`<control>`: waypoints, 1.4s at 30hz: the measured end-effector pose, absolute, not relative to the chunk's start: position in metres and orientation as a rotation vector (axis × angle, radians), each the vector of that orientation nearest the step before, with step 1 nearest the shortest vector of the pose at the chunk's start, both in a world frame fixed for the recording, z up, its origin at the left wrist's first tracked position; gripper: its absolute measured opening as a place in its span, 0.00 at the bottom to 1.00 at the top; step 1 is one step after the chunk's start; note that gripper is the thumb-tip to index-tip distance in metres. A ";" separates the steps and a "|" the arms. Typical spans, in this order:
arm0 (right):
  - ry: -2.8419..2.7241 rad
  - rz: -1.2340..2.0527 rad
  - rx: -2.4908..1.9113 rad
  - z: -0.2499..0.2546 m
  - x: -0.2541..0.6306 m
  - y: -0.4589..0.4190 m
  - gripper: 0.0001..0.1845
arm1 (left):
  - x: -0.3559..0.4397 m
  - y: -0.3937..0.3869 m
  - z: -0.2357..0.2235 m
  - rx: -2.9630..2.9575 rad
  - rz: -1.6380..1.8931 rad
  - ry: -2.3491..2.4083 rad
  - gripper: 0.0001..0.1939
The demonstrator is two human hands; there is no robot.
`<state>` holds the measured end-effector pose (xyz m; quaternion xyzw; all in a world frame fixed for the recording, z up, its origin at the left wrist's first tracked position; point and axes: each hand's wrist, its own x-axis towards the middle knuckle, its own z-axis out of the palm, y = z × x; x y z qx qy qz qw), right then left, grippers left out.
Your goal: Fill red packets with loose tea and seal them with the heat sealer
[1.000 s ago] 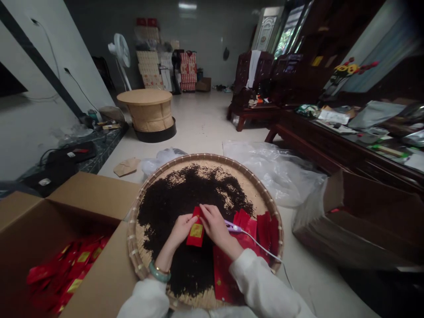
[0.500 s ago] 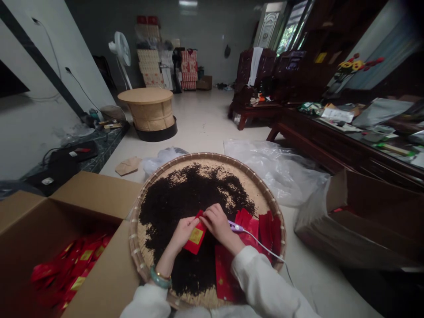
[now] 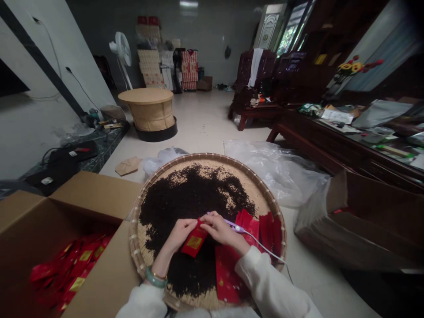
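Observation:
A small red packet with a gold label (image 3: 194, 242) is pinched at its top end by both hands, tilted over the tray. My left hand (image 3: 181, 232) grips its upper left edge, with a green bangle on the wrist. My right hand (image 3: 219, 227) holds the upper right corner. Beneath them, dark loose tea leaves (image 3: 185, 194) are spread over a round woven bamboo tray (image 3: 261, 183). A purple corded tool, perhaps a sealer (image 3: 236, 227), lies just beyond my right hand. Red packets (image 3: 228, 278) lie on the tray's right side, partly under my right forearm.
On the left stands an open cardboard box (image 3: 96, 194) holding many red packets (image 3: 79, 265). To the right is another open box (image 3: 334, 221). Clear plastic sheeting (image 3: 278, 170) lies behind the tray. A white cord (image 3: 270, 253) crosses the tray's right rim.
The red packet has tilted, its lower end swinging to the left. My right hand has shifted slightly lower and rightward, its fingers still at the packet's top.

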<state>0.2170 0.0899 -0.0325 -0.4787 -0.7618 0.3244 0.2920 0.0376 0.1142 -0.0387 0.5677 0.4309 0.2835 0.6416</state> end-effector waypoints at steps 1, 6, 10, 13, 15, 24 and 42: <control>-2.053 0.865 -1.280 -0.032 0.217 0.089 0.07 | 0.037 0.115 -0.039 1.386 0.687 1.055 0.19; -2.135 1.153 -1.228 -0.023 0.211 0.087 0.07 | 0.038 0.108 -0.033 1.742 0.859 1.179 0.14; -2.307 1.205 -1.314 -0.017 0.206 0.086 0.12 | 0.037 0.105 -0.026 1.846 0.750 1.087 0.14; -2.435 1.101 -1.361 -0.015 0.202 0.085 0.17 | 0.032 0.111 -0.025 1.750 0.553 1.011 0.16; -2.462 1.073 -1.319 -0.015 0.202 0.085 0.16 | 0.027 0.116 -0.026 1.701 0.450 0.956 0.19; -2.511 1.237 -1.215 -0.010 0.207 0.087 0.22 | 0.020 0.122 -0.047 1.621 0.283 0.822 0.27; -1.631 1.704 -1.127 -0.026 0.199 0.108 0.41 | 0.021 0.101 -0.069 2.579 0.952 1.234 0.30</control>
